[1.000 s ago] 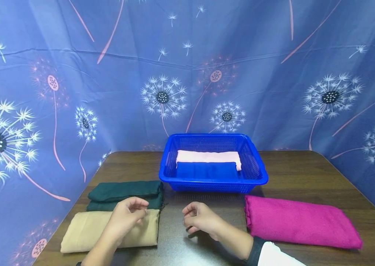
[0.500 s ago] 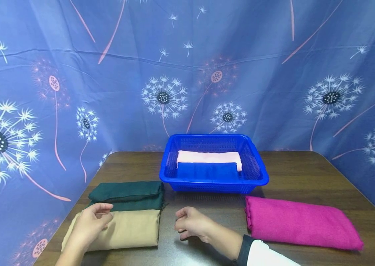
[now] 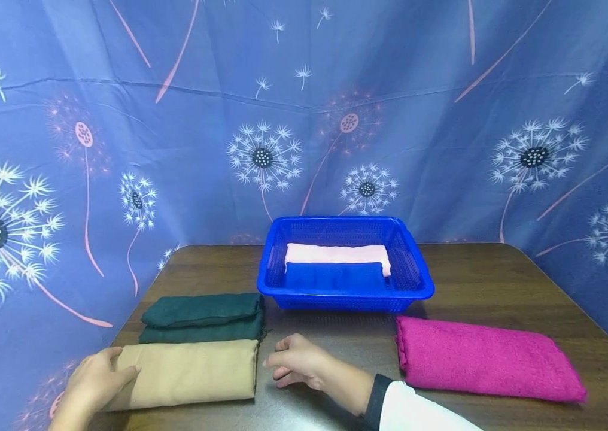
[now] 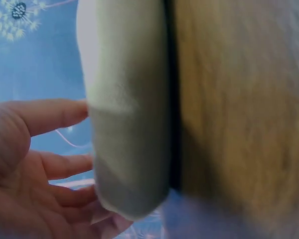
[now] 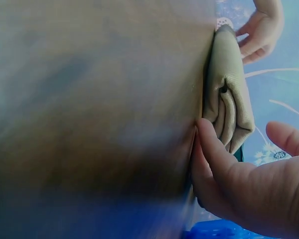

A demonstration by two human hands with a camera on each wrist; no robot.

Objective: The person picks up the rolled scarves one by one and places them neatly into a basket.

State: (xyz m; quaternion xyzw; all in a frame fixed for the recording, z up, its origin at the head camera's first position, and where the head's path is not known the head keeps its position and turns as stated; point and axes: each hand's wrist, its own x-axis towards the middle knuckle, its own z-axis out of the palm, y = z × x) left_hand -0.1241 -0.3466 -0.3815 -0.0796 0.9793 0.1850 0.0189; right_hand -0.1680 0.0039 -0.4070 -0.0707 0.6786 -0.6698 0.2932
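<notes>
Head view: folded tan cloth at lower left on the table, just in front of a green cloth. Left hand touching its left end, fingers relaxed; right hand loosely curled, empty, just beside its right end.

Left wrist view: fingers straight against the cloth's fold.

Right wrist view: fingers open beside the cloth.

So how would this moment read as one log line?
left hand: touching folded beige cloth end | right hand: beside other end | blue plastic basket: two cloths
</notes>
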